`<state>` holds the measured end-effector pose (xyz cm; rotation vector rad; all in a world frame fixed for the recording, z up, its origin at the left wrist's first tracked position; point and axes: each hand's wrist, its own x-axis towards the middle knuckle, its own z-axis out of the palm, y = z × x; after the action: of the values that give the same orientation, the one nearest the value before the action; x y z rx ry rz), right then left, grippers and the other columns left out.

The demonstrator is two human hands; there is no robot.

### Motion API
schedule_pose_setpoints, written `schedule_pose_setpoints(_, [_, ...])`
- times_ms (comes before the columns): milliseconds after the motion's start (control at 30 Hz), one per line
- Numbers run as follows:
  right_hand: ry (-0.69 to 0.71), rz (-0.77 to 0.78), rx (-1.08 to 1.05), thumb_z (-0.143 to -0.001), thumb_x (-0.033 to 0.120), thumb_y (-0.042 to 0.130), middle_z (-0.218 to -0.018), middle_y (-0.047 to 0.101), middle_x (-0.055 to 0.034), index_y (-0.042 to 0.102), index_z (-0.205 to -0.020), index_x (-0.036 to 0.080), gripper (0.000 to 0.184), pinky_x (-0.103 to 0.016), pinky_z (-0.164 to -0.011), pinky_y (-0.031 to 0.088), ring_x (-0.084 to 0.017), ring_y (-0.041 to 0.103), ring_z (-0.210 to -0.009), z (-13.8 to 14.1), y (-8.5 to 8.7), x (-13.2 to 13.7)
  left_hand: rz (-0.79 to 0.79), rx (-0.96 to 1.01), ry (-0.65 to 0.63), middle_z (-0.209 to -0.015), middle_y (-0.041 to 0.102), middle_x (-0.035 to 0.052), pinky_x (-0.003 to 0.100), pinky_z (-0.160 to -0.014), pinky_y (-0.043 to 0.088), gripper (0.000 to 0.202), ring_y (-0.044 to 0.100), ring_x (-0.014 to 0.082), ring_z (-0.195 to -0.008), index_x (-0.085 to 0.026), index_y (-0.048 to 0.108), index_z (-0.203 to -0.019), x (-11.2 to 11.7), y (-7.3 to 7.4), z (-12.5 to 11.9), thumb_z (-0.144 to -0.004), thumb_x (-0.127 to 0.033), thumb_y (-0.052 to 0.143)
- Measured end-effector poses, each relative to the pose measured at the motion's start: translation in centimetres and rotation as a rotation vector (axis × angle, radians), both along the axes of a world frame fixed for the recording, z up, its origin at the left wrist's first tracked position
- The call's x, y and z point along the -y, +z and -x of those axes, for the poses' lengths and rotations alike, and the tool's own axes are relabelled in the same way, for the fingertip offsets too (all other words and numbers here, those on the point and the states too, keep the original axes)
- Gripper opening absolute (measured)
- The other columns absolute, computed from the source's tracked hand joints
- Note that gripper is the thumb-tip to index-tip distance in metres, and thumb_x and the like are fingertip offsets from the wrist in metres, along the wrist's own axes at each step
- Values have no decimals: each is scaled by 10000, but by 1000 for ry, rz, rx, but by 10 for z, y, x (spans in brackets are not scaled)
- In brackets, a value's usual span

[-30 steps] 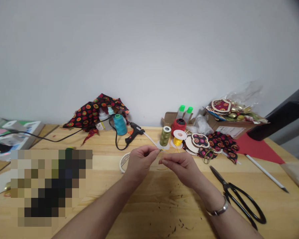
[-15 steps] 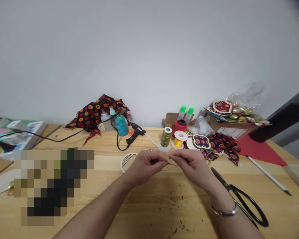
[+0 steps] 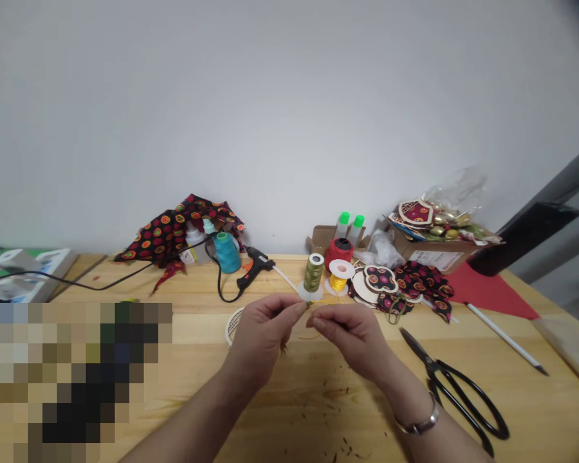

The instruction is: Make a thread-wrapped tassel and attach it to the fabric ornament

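My left hand point(image 3: 265, 337) is closed in a pinch over the middle of the table, thumb and forefinger on a thin yellow cord point(image 3: 309, 337). Close beside it, my right hand point(image 3: 352, 337) pinches the same cord, with a small gap between the two sets of fingertips. A loose curve of cord shows below the gap. Brownish strands peek out under my left palm; what they belong to is hidden. Behind the fingers stand an olive thread spool point(image 3: 313, 273) and a yellow cord spool point(image 3: 338, 283). Partly covered by my left hand lies a pale cut-out wooden piece point(image 3: 231, 328).
Black scissors point(image 3: 431, 366) lie right of my right hand, near a white pencil point(image 3: 506, 337). A glue gun point(image 3: 257, 267), teal thread cone point(image 3: 227, 253) and patterned cloth point(image 3: 168, 225) sit at the back. A loaded cardboard box point(image 3: 429, 251) stands at right. A blurred patch covers the left.
The view has swung slightly right. My left hand has turned more upright, fingertips raised, and my right fingertips sit a little lower, still pinching.
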<state>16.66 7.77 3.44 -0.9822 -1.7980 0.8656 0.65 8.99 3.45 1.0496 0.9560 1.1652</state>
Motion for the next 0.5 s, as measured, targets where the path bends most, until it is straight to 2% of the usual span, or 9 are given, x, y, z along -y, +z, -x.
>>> schedule_pose_setpoints(133, [-39,-242,216,-895,199,446,-582,506,15,606,-740,159,226,-219,-530,327,-100,431,-539,5,4,8,-19,-130,80,-464,459,-71,183,-393,219,126,280,49,-422,-170,694,-680,8,4,-1,-700,-294,683])
schedule_pose_setpoints(300, [-111,-507,692,-840,124,448,-596,560,-21,594,-750,159,175,-282,-522,270,-143,470,-554,4,15,20,-82,-319,41,-554,576,-30,193,-484,332,134,427,83,-513,-165,696,-637,11,-2,2,-701,-278,661])
schedule_pose_setpoints(400, [-125,-521,846,-819,104,463,-593,552,-18,585,-718,169,172,-292,-519,259,-151,458,-549,-2,22,23,-114,-335,-38,-605,611,-13,208,-555,368,136,482,111,-592,-164,691,-642,9,-8,3,-710,-273,644])
schedule_pose_setpoints(500, [-115,-467,754,-840,114,480,-631,566,-15,615,-762,173,167,-269,-545,296,-142,480,-596,-12,26,18,-126,-346,-140,-575,567,-25,210,-534,342,148,442,102,-563,-163,684,-651,9,-12,3,-726,-279,631])
